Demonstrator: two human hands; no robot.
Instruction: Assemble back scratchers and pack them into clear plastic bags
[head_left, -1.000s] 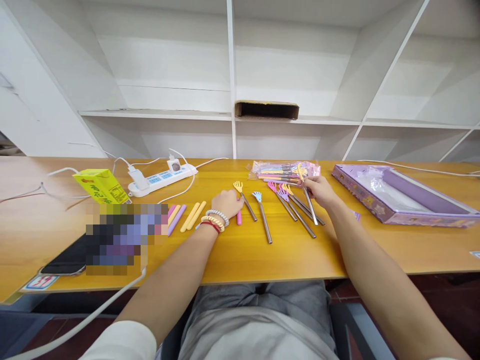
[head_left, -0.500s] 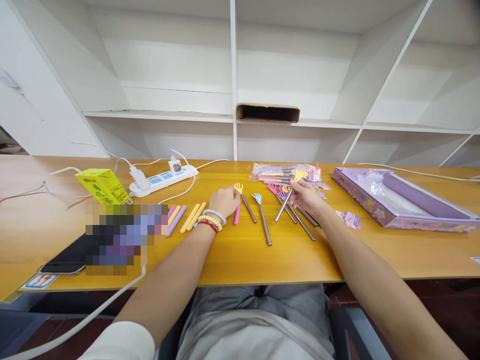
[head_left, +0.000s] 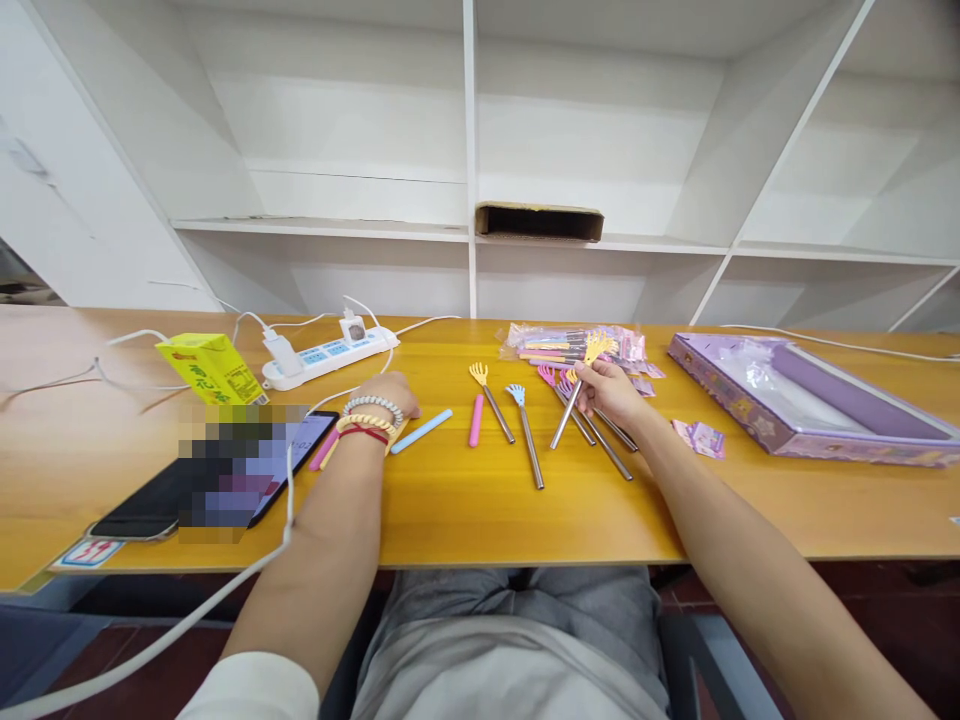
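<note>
We have the yellow scratcher [head_left: 568, 411] above the desk, right of centre, its splayed plastic head up and its smooth, shiny metal rod slanting down. Our right hand [head_left: 611, 392] pinches it just below the head, between thumb and fingers. Under and beside that hand lie more metal rods [head_left: 608, 454] with pink, purple and yellow heads, some crossing. To their left we see the blue scratcher [head_left: 529, 438], then another yellow-headed scratcher [head_left: 498, 414], with a round-ended pink tube [head_left: 475, 420] just beside it.

Our left hand [head_left: 390, 392] is low over some slim tubes by the blue tube [head_left: 422, 431]; its fingers are mostly hidden, so we cannot tell whether they grip anything. Coiled bands [head_left: 367, 418] circle the wrist.

Behind the held piece are crinkled clear packets [head_left: 574, 340]. Further right, small printed cards [head_left: 703, 440] lie near the shallow purple box [head_left: 855, 447], which has wrinkled clear film inside.

The desk [head_left: 457, 510] is glossy yellow-brown, apparently wood-grained. On our left are the power strip [head_left: 332, 358], a bright yellow-green carton [head_left: 214, 370] and a partly blurred dark phone [head_left: 142, 500]. Beyond, white shelving [head_left: 360, 232] holds an open cardboard box [head_left: 538, 222].
</note>
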